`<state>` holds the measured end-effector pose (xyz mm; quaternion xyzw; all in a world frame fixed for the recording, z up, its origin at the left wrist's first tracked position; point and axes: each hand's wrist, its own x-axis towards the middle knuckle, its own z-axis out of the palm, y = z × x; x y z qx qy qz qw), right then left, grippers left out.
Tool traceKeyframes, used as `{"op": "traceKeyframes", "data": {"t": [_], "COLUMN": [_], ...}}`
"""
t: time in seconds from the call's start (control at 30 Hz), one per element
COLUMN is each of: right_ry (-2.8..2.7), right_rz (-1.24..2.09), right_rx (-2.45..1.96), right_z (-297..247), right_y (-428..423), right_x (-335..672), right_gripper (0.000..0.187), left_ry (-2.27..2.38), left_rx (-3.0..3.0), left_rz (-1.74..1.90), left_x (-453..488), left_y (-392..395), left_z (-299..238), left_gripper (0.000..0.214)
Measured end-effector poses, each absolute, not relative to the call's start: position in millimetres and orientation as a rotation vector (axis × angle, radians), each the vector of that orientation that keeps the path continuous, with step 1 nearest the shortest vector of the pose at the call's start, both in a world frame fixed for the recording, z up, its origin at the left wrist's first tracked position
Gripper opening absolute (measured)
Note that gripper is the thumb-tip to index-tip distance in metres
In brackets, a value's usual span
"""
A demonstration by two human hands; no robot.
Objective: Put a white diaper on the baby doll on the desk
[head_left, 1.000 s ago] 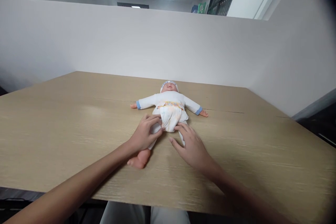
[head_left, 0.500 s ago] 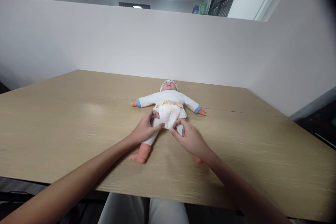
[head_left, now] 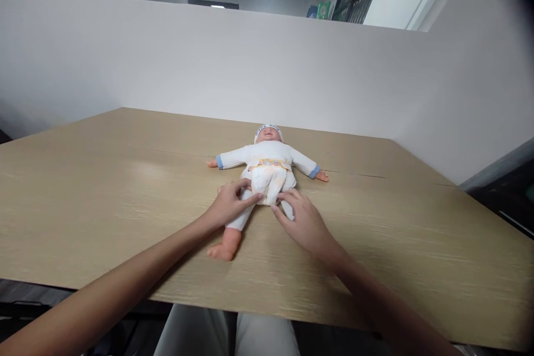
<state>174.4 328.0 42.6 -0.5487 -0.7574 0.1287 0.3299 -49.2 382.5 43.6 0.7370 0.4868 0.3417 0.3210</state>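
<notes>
A baby doll in a white top and cap lies on its back on the wooden table, arms spread. It wears a white diaper. My left hand grips the doll's left thigh beside the diaper, fingers curled round it. My right hand rests over the doll's other leg, fingertips pressed at the diaper's lower edge. One bare foot shows under my left hand; the other leg is hidden by my right hand.
White partition walls close off the table's back and right side. The near table edge runs above my lap. A dark gap lies beyond the table's right corner.
Both hands shifted a little around the diaper's lower edge, from the doll's legs up to its hips and slightly back. The doll stays in place.
</notes>
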Motion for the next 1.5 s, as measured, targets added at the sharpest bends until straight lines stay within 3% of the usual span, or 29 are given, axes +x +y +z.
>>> {"op": "traceKeyframes", "data": {"t": [0.3,0.47,0.6,0.9,1.2,1.5], "right_ry": [-2.071,-1.850,-1.650,-1.645,-1.661,-1.633], "right_rz": [0.319,0.471,0.565,0.472,0.435,0.652], "right_rx": [-1.494,-1.597,-1.516,-1.650,-1.691,-1.535], "right_z": [35,38,40,55,56,38], "right_y": [323,333,340,339,337,350], "right_x": [171,171,178,185,187,188], "right_gripper": [0.039,0.030,0.037,0.023,0.025,0.034], "left_ry": [1.111,1.086,1.079,1.073,1.056,1.079], "left_rx": [1.673,1.671,1.569,1.575,1.617,1.613], "left_rz": [0.897,0.924,0.925,0.938,0.939,0.953], "left_x": [-46,-46,-48,-49,-50,-51], "left_y": [384,386,388,388,390,388], "left_z": [46,44,43,43,39,40], "left_gripper": [0.045,0.047,0.052,0.049,0.048,0.050]}}
